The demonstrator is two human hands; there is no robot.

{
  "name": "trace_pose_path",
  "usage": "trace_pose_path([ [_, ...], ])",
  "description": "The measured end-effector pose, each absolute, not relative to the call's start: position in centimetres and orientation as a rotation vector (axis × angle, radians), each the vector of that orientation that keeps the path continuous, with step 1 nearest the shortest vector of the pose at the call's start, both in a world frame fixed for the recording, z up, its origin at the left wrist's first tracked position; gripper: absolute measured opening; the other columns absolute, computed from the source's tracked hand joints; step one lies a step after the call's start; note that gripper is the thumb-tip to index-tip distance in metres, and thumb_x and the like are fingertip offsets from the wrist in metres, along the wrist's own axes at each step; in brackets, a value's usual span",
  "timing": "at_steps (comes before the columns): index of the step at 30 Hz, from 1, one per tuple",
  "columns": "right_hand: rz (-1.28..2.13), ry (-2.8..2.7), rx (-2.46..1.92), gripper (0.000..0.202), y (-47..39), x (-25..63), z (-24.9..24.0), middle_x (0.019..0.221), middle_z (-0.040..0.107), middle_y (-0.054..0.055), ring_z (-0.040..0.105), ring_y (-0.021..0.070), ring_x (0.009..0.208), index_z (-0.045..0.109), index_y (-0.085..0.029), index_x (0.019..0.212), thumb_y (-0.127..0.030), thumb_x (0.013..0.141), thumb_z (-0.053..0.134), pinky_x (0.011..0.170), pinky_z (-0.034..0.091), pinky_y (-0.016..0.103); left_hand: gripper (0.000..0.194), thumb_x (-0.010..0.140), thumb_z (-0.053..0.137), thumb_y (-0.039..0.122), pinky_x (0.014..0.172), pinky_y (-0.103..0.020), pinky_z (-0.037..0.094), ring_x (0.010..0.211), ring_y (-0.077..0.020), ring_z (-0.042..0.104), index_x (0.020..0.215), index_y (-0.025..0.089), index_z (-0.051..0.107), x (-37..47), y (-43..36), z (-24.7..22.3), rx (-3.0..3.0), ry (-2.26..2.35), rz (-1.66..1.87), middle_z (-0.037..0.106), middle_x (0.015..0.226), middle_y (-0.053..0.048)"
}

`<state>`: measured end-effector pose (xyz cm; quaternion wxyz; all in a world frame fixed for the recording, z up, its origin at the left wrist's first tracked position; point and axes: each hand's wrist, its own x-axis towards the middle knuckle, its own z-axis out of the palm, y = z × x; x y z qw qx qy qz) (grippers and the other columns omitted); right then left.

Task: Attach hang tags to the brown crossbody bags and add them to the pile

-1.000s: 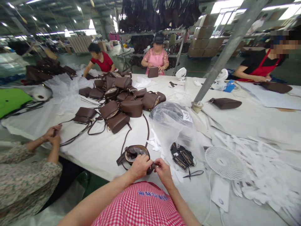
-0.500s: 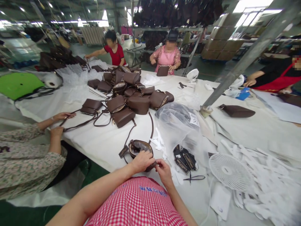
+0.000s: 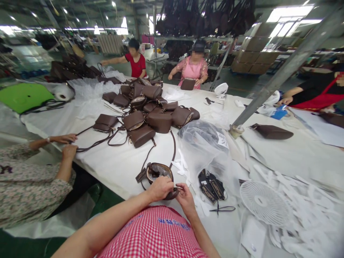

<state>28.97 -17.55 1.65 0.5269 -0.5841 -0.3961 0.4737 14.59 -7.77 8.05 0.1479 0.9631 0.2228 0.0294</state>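
Observation:
Right in front of me a small brown handbag (image 3: pixel 158 168) stands with its mouth open, and crumpled lining or filling shows inside. My left hand (image 3: pixel 161 188) is closed over the near rim of the bag, its fingers bent. On the bag's right edge my right hand (image 3: pixel 185 199) pinches the brown flap near the rim. A dark hang tag (image 3: pixel 141 175) with lettering lies against the bag's left side, and its strap runs up over the table. What lies between my fingertips is too small to make out.
Several brown handbags (image 3: pixel 152 122) are heaped beyond. To the right are a clear plastic bag (image 3: pixel 206 143), black hang tags (image 3: pixel 212 186), a white fan (image 3: pixel 264 202), white strips (image 3: pixel 309 215) and a slanted metal pole (image 3: pixel 279 68). A co-worker's hands (image 3: pixel 68 145) hold a strap at the left.
My hands stay at the bag's near edge with only small finger shifts. The left co-worker's hands have drawn the strap further left. The view has tilted slightly.

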Motion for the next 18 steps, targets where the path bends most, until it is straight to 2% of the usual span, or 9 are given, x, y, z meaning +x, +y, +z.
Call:
trace_pose_path([
  [3, 0.986, -1.163, -1.509, 0.055, -16.8, 28.4, 1.3, 0.102, 0.061, 0.006, 0.06, 0.0224, 0.09, 0.049, -0.021, 0.11, -0.028, 0.06, 0.071, 0.077, 0.051, 0.034, 0.011, 0.091, 0.048, 0.023, 0.07, -0.03, 0.039, 0.083, -0.0188, 0.055, 0.088, 0.017, 0.056, 14.8, -8.1, 7.9, 2.713, 0.722, 0.087, 0.062, 0.087, -0.003],
  [6, 0.806, -1.29, -1.595, 0.044, -15.6, 27.9, 1.1, 0.098, 0.058, 0.004, 0.056, 0.0212, 0.088, 0.049, -0.021, 0.105, -0.025, 0.064, 0.063, 0.079, 0.048, 0.035, 0.009, 0.089, 0.049, 0.022, 0.07, -0.031, 0.038, 0.081, -0.0196, 0.056, 0.088, 0.017, 0.056, 15.2, -8.3, 7.8, 2.715, 0.768, 0.04, 0.062, 0.086, -0.003],
  [12, 0.786, -1.378, -1.573, 0.013, -14.2, 27.6, 1.2, 0.073, 0.051, -0.003, 0.049, 0.0159, 0.067, 0.046, -0.022, 0.082, -0.03, 0.075, 0.053, 0.062, 0.042, 0.027, 0.009, 0.09, 0.048, 0.022, 0.075, -0.036, 0.037, 0.084, -0.0217, 0.054, 0.086, 0.017, 0.054, 15.4, -7.9, 8.9, 2.766, 0.873, 0.119, 0.062, 0.085, -0.006],
  [18, 0.828, -1.432, -1.696, 0.016, -14.4, 27.9, 1.9, 0.066, 0.051, -0.004, 0.047, 0.0154, 0.062, 0.044, -0.022, 0.073, -0.034, 0.078, 0.054, 0.058, 0.036, 0.025, 0.008, 0.088, 0.051, 0.02, 0.077, -0.035, 0.035, 0.087, -0.0216, 0.051, 0.081, 0.018, 0.054, 14.3, -6.4, 10.0, 2.592, 1.231, 0.263, 0.061, 0.087, -0.006],
])
